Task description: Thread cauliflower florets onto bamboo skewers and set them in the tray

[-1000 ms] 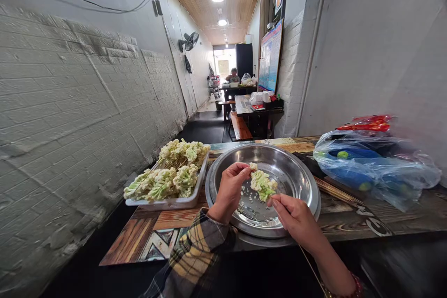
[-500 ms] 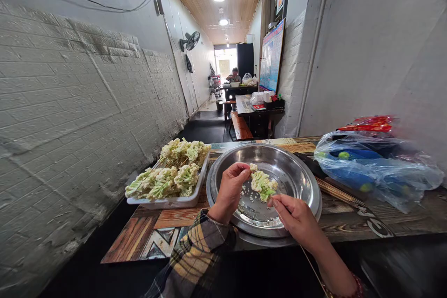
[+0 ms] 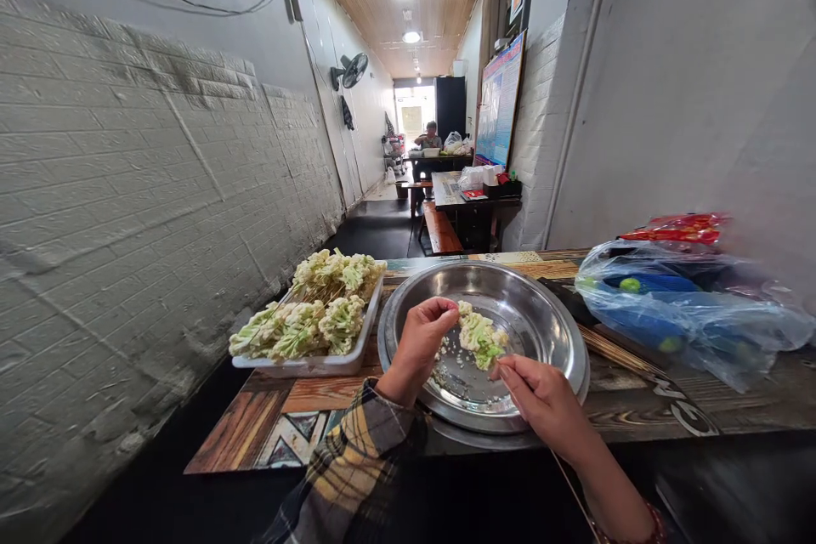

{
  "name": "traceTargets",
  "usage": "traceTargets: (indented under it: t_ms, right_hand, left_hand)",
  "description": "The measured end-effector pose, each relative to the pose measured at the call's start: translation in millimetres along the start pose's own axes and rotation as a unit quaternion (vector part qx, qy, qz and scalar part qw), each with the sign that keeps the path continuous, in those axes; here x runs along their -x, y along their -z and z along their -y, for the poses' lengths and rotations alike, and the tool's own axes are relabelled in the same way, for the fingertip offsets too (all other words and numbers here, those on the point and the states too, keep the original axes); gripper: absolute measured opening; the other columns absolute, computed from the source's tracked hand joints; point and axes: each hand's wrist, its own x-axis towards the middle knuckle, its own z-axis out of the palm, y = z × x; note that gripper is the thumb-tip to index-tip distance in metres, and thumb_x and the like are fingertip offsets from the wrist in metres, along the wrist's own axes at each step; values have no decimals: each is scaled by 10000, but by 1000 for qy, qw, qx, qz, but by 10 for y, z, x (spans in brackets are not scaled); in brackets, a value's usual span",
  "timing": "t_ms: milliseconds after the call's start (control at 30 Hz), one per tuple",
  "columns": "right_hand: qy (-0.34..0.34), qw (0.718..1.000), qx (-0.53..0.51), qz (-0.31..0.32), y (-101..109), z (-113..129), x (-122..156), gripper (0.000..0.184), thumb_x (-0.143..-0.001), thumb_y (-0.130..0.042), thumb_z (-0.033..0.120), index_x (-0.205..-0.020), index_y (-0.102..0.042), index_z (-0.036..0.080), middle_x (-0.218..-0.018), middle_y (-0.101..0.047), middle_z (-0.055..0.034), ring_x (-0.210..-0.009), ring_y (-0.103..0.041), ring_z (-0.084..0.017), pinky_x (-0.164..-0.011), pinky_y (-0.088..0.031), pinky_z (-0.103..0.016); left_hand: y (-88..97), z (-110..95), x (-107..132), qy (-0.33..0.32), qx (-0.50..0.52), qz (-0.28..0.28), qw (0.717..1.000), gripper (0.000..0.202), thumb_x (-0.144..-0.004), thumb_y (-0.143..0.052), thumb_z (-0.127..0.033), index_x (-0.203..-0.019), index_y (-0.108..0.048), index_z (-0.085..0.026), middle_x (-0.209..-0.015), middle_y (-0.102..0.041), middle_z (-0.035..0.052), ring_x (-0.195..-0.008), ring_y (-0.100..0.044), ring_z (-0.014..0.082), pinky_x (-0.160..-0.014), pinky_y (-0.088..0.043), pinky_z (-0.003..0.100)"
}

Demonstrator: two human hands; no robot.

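My left hand (image 3: 419, 343) pinches the top of a cauliflower cluster (image 3: 479, 337) over a large steel basin (image 3: 541, 314). My right hand (image 3: 539, 398) holds a thin bamboo skewer (image 3: 569, 484) whose tip runs into the bottom of the same cauliflower; the skewer trails back along my forearm. Small crumbs of cauliflower lie on the basin's floor. Both hands are closed, fingers pinched.
A white tray (image 3: 306, 365) piled with skewered cauliflower sits left of the basin. Loose bamboo skewers (image 3: 609, 348) and a clear plastic bag (image 3: 676, 306) with blue and green items lie right. A brick wall runs along the left. A person sits far down the corridor.
Both hands and the cauliflower stay nearly still; my left fingers shift slightly on the floret. The camera tilts a little.
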Motion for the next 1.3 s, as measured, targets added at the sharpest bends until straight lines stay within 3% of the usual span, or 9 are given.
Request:
traceTargets:
  t_ms: [200,600,867,1300]
  right_hand:
    - [1,1000,19,-4,-5,10,-1,374,-955,-365,379,-796,-634,174,-625,-597,7,-543,-519,-126,-522,-358,-238]
    - [18,999,37,-28,-59,-45,27,380,-940,-367,411,-786,-633,186,-575,-559,8,-525,-508,-138,-531,-379,-248]
    - [-10,999,-25,-23,-59,-57,36,377,-936,-378,446,-806,-608,178,-503,-438,44,-458,-423,-117,-448,-323,-231]
    - [37,997,51,-49,-75,-57,26,362,-951,-365,385,-736,-588,197,-572,-543,18,-521,-507,-134,-529,-386,-240]
  left_hand:
    - [23,-65,-9,-2,-22,28,999,92,-636,-703,-232,-623,-667,-148,-612,-573,-6,-601,-440,95,-614,-331,231]
    - [32,-166,-26,69,29,99,992,132,-590,-750,-230,-598,-644,-152,-603,-563,2,-572,-443,85,-575,-321,230]
    - [-103,-172,55,84,65,5,994,204,-647,-732,-346,-694,-665,-159,-684,-576,3,-624,-485,95,-624,-363,234]
    - [-253,-36,122,103,116,5,988,213,-616,-750,-347,-689,-725,-149,-694,-645,25,-635,-514,106,-616,-352,248]
